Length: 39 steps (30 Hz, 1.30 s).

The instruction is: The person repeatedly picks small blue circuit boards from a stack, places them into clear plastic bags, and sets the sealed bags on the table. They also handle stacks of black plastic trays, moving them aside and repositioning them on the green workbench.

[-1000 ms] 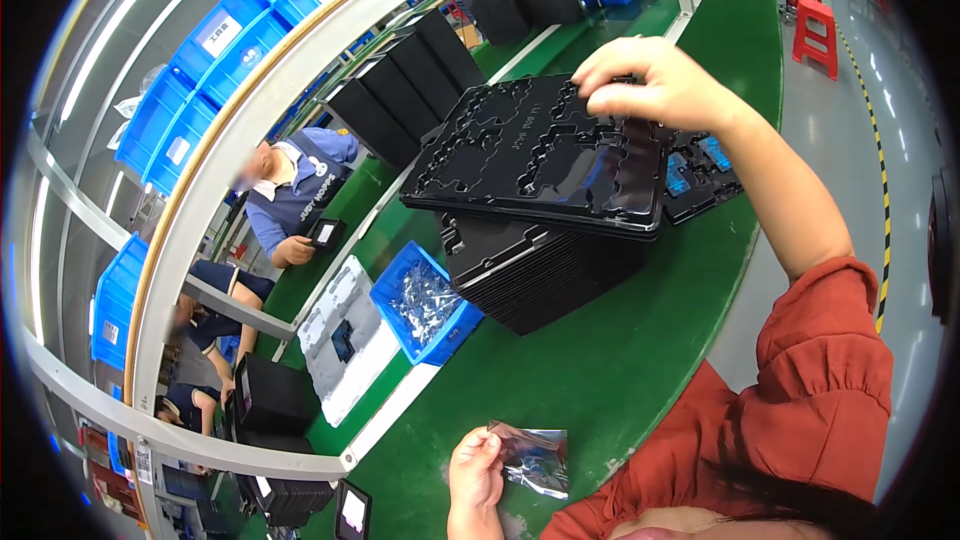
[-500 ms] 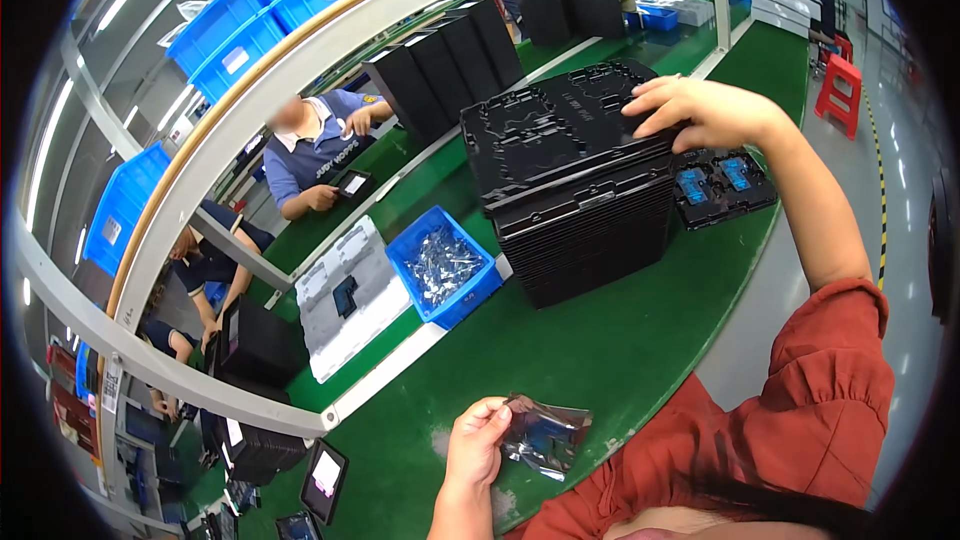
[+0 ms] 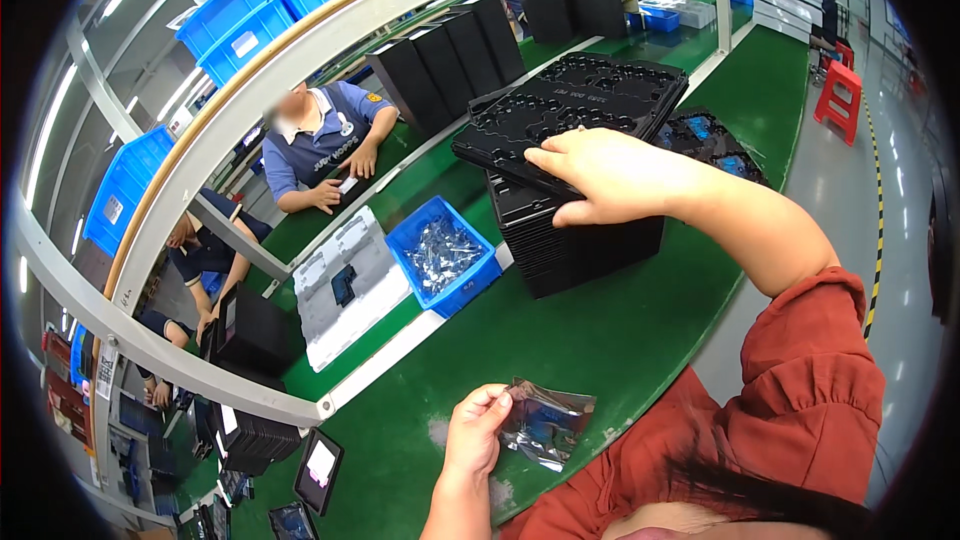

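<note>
My left hand [image 3: 474, 434] pinches a shiny antistatic bag [image 3: 546, 424] by its edge, low over the green table. Something blue and dark shows through the bag. My right hand [image 3: 615, 178] grips the near edge of a black plastic tray [image 3: 575, 90], fingers on top and thumb lower down at the rim. This tray sits skewed across a tall stack of black trays [image 3: 580, 252], its left end jutting out. Whether more than one tray is in the grip, I cannot tell. Behind my right forearm lies another black tray [image 3: 742, 164] with blue pieces in its pockets.
A blue bin [image 3: 450, 292] of small metallic parts stands left of the stack, beside a grey-white foam tray [image 3: 355, 312] bearing one dark piece. A white metal frame [image 3: 230, 395] arches over the table. Across it, a person [image 3: 325, 145] handles a small dark item.
My right hand has come left and nearer along the stack. The top tray has turned and shifted out of line with those below. My left hand still holds the bag in about the same place.
</note>
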Available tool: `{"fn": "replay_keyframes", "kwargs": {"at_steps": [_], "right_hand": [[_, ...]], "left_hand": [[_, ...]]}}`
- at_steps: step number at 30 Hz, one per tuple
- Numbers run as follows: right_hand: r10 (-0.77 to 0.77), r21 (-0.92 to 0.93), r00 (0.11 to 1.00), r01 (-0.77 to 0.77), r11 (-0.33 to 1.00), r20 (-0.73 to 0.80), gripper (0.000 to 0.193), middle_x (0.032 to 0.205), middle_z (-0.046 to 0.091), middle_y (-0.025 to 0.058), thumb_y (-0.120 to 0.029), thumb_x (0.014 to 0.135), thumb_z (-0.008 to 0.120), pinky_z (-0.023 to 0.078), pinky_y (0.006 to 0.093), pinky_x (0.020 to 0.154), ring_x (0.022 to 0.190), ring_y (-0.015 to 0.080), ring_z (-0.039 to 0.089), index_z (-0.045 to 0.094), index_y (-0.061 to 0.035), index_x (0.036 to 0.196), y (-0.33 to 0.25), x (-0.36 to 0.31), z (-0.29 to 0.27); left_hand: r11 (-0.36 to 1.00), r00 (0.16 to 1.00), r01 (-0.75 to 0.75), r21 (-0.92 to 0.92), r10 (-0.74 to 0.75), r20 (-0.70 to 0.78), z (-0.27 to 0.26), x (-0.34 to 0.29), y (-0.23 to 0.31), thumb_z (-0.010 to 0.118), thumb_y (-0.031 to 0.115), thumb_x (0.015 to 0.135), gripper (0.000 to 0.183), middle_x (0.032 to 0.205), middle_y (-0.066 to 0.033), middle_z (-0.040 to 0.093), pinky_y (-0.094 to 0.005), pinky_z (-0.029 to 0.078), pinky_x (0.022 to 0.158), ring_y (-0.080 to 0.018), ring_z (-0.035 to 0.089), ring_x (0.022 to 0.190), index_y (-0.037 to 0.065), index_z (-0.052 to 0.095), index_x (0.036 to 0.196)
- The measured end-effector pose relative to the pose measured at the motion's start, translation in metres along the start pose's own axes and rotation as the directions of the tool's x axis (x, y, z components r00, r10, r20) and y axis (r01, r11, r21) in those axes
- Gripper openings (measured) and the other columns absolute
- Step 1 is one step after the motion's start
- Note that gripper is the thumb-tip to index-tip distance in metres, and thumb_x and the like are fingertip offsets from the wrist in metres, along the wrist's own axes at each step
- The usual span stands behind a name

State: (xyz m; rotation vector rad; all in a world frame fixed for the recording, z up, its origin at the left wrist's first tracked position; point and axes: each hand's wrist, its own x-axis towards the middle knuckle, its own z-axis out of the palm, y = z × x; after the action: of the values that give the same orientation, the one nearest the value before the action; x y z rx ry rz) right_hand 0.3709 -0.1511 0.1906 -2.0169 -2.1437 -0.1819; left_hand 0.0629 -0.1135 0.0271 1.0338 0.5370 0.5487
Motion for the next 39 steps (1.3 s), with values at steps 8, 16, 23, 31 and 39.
{"fn": "replay_keyframes", "kwargs": {"at_steps": [8, 16, 23, 31, 39], "right_hand": [[-0.091, 0.344, 0.992, 0.116, 0.932, -0.089, 0.059, 0.127, 0.053, 0.0126, -0.003, 0.072, 0.067, 0.037, 0.0372, 0.102, 0.119, 0.0282, 0.048, 0.051, -0.0084, 0.128, 0.072, -0.028, -0.007], [-0.209, 0.385, 0.976, 0.219, 0.896, -0.066, 0.063, 0.127, 0.055, 0.0093, 0.0, 0.062, 0.069, 0.031, 0.0394, 0.108, 0.124, 0.0274, 0.045, 0.057, -0.008, 0.123, 0.101, -0.048, -0.012], [-0.22, 0.523, 0.975, 0.199, 0.829, -0.023, 0.063, 0.125, 0.058, 0.0096, -0.006, 0.056, 0.072, 0.023, 0.0452, 0.11, 0.126, 0.0289, 0.044, 0.061, -0.0077, 0.118, 0.121, -0.045, -0.015], [-0.262, 0.353, 0.959, 0.284, 0.891, -0.108, 0.053, 0.126, 0.056, 0.0115, -0.012, 0.074, 0.069, 0.035, 0.0407, 0.104, 0.121, 0.029, 0.047, 0.056, -0.0073, 0.124, 0.098, -0.039, -0.005], [-0.234, 0.32, 0.961, 0.27, 0.908, -0.147, 0.052, 0.125, 0.056, 0.0115, -0.011, 0.073, 0.069, 0.037, 0.0403, 0.102, 0.118, 0.029, 0.049, 0.056, -0.0076, 0.124, 0.086, -0.057, -0.007]], "left_hand": [[1.0, 1.0, -0.002, 0.018, 0.002, 0.016, 0.004, -0.001, -0.002, 0.058, 0.008, 0.089, 0.011, 0.09, -0.0075, 0.067, -0.0274, 0.05, 0.075, -0.0137, 0.062, 0.079, 0.0, 0.062, 0.094], [0.999, 0.998, 0.035, 0.032, -0.037, 0.053, 0.006, -0.003, -0.003, 0.058, 0.009, 0.089, 0.013, 0.091, -0.0104, 0.067, -0.0293, 0.05, 0.077, -0.0165, 0.063, 0.081, -0.002, 0.062, 0.095], [0.999, 1.0, 0.008, 0.052, -0.009, 0.017, 0.005, -0.002, -0.002, 0.058, 0.009, 0.089, 0.012, 0.091, -0.0102, 0.067, -0.0296, 0.05, 0.076, -0.0164, 0.063, 0.081, -0.001, 0.062, 0.094], [0.998, 0.999, 0.042, 0.055, -0.043, 0.017, 0.004, 0.005, -0.009, 0.059, 0.009, 0.088, 0.011, 0.089, -0.0086, 0.067, -0.0279, 0.05, 0.075, -0.015, 0.063, 0.078, 0.0, 0.062, 0.093], [0.999, 1.0, 0.003, 0.04, -0.003, 0.0, 0.002, 0.004, -0.003, 0.059, 0.009, 0.089, 0.011, 0.088, -0.0043, 0.066, -0.0247, 0.047, 0.074, -0.0104, 0.059, 0.079, 0.0, 0.063, 0.094]]}}
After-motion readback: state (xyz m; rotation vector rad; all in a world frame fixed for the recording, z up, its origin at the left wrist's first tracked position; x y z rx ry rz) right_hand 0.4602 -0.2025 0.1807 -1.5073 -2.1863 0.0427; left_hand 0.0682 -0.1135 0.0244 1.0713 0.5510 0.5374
